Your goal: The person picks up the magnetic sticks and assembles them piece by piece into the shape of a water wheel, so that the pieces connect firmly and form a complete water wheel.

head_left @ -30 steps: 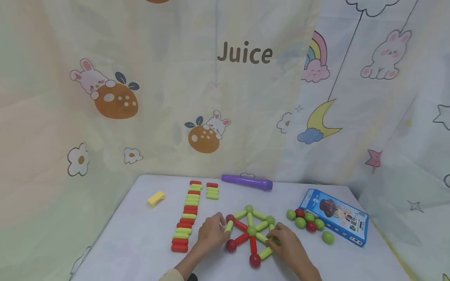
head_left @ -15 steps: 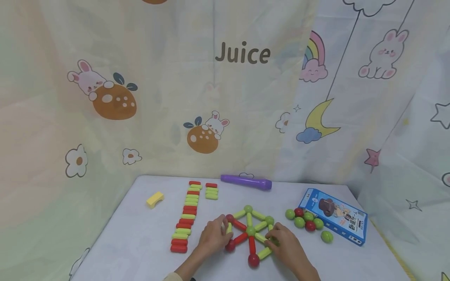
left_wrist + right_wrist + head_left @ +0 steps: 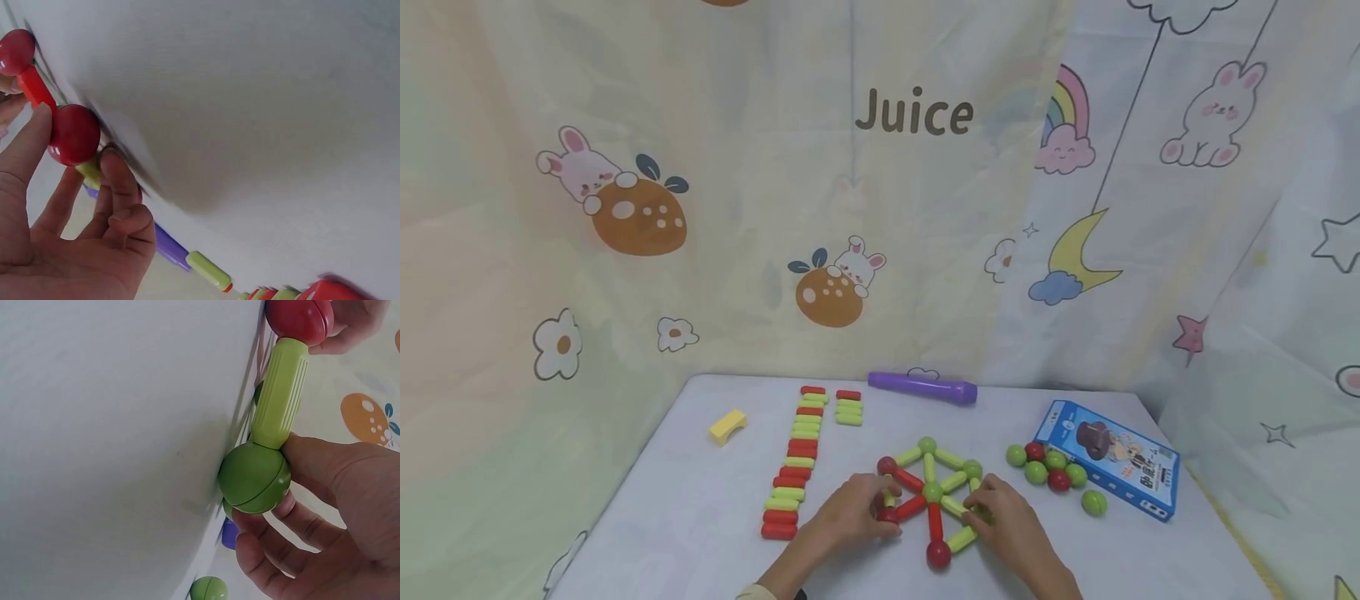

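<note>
A wheel-shaped frame of rods and balls lies on the table, with a green ball [image 3: 932,492] as its hub. My left hand [image 3: 853,507] is at its left side, thumb and fingers around a red ball [image 3: 76,134]. A short green rod [image 3: 889,492] runs from that ball up to another red ball [image 3: 887,465]. At the lower right, my right hand [image 3: 1009,515] pinches a green ball [image 3: 255,478] between thumb and fingers. A ribbed green rod [image 3: 281,394] joins that ball to the front red ball [image 3: 938,553].
A column of red and green rods [image 3: 800,462] lies left of the frame, a shorter row [image 3: 849,408] beside it. Loose balls [image 3: 1056,460] sit by a blue box [image 3: 1112,457] at right. Behind are a purple microphone-shaped piece [image 3: 922,387] and a yellow block [image 3: 727,427].
My left hand has moved down from the upper red ball to the lower red one. The green rod it held now lines up between them. The right hand stays at its ball.
</note>
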`<action>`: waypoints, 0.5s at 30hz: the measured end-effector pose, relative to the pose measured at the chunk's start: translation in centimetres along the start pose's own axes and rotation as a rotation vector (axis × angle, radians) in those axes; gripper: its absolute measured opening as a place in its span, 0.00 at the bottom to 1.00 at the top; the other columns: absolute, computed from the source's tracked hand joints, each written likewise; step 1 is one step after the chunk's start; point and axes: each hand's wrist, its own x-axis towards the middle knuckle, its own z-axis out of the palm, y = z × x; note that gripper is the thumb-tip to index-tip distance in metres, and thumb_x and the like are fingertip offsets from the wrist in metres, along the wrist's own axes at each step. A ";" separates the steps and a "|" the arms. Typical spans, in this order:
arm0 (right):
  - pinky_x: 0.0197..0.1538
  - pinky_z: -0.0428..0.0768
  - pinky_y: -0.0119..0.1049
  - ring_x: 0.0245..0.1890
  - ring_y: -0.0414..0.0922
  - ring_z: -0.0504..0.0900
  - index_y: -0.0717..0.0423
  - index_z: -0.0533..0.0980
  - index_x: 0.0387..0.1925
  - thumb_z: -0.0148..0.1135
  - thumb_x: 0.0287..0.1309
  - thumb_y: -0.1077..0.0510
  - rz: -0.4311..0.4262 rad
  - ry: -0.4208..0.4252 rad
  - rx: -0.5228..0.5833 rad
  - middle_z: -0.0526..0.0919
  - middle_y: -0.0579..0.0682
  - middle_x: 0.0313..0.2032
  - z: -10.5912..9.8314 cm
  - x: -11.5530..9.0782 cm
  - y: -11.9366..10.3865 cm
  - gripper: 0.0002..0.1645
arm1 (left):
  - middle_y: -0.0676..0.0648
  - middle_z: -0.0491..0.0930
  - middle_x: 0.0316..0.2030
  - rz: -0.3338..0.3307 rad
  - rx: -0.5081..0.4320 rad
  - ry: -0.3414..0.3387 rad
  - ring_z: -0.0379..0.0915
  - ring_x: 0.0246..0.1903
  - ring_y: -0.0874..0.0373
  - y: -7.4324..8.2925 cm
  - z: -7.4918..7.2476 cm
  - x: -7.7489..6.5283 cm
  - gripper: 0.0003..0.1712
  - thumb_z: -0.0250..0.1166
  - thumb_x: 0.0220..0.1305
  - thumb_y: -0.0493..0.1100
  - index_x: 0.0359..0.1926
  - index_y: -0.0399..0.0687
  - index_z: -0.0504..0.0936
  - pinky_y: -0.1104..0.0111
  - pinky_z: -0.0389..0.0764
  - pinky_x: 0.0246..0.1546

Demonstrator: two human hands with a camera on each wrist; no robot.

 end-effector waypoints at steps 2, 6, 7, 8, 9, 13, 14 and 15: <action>0.35 0.74 0.31 0.32 0.37 0.70 0.48 0.90 0.37 0.83 0.55 0.57 0.005 -0.007 -0.001 0.74 0.40 0.32 0.0 0.1 0.0 0.08 | 0.58 0.80 0.32 0.001 0.007 0.000 0.74 0.30 0.62 0.0 -0.1 0.0 0.24 0.83 0.61 0.47 0.56 0.50 0.88 0.71 0.78 0.32; 0.35 0.74 0.31 0.32 0.38 0.70 0.48 0.90 0.37 0.83 0.55 0.57 0.008 -0.011 -0.008 0.74 0.40 0.32 0.0 0.1 0.1 0.08 | 0.59 0.79 0.32 -0.001 0.026 0.000 0.74 0.30 0.62 -0.1 -0.1 0.0 0.23 0.83 0.61 0.48 0.55 0.52 0.88 0.71 0.78 0.32; 0.35 0.74 0.31 0.32 0.38 0.70 0.48 0.90 0.37 0.83 0.55 0.57 0.008 -0.010 -0.009 0.74 0.40 0.32 0.0 0.1 0.0 0.08 | 0.59 0.79 0.31 -0.002 0.035 0.000 0.74 0.30 0.62 -0.1 -0.1 0.0 0.23 0.83 0.61 0.49 0.55 0.52 0.88 0.71 0.78 0.32; 0.35 0.74 0.30 0.32 0.38 0.70 0.48 0.90 0.37 0.83 0.55 0.57 0.009 -0.010 -0.010 0.74 0.40 0.32 -0.1 0.1 0.0 0.08 | 0.60 0.79 0.31 -0.005 0.045 0.000 0.74 0.30 0.62 -0.1 -0.1 0.1 0.23 0.83 0.61 0.49 0.55 0.53 0.88 0.71 0.77 0.32; 0.35 0.74 0.30 0.31 0.38 0.70 0.48 0.90 0.37 0.83 0.55 0.57 0.009 -0.011 -0.011 0.74 0.40 0.31 -0.1 0.1 0.0 0.08 | 0.60 0.79 0.32 -0.009 0.058 0.001 0.74 0.30 0.62 -0.1 -0.1 0.1 0.23 0.83 0.61 0.49 0.55 0.53 0.88 0.71 0.77 0.32; 0.35 0.75 0.33 0.31 0.39 0.70 0.48 0.90 0.36 0.83 0.56 0.55 0.011 -0.035 0.002 0.74 0.41 0.31 -0.3 0.1 -0.2 0.07 | 0.58 0.79 0.33 -0.030 0.108 0.022 0.74 0.31 0.62 0.0 -0.2 0.3 0.28 0.82 0.62 0.48 0.61 0.54 0.85 0.70 0.77 0.32; 0.36 0.76 0.33 0.31 0.39 0.71 0.48 0.90 0.36 0.83 0.56 0.54 0.006 -0.047 0.004 0.74 0.41 0.32 -0.4 0.0 -0.2 0.07 | 0.58 0.79 0.33 -0.034 0.116 0.037 0.73 0.31 0.62 0.1 -0.2 0.4 0.30 0.82 0.63 0.47 0.64 0.53 0.83 0.70 0.77 0.32; 0.37 0.76 0.34 0.31 0.39 0.71 0.47 0.90 0.35 0.82 0.57 0.53 -0.006 -0.061 0.015 0.75 0.40 0.31 -0.4 0.0 -0.1 0.07 | 0.57 0.79 0.33 -0.034 0.125 0.057 0.73 0.31 0.61 0.1 -0.2 0.5 0.31 0.81 0.63 0.47 0.66 0.52 0.82 0.70 0.77 0.32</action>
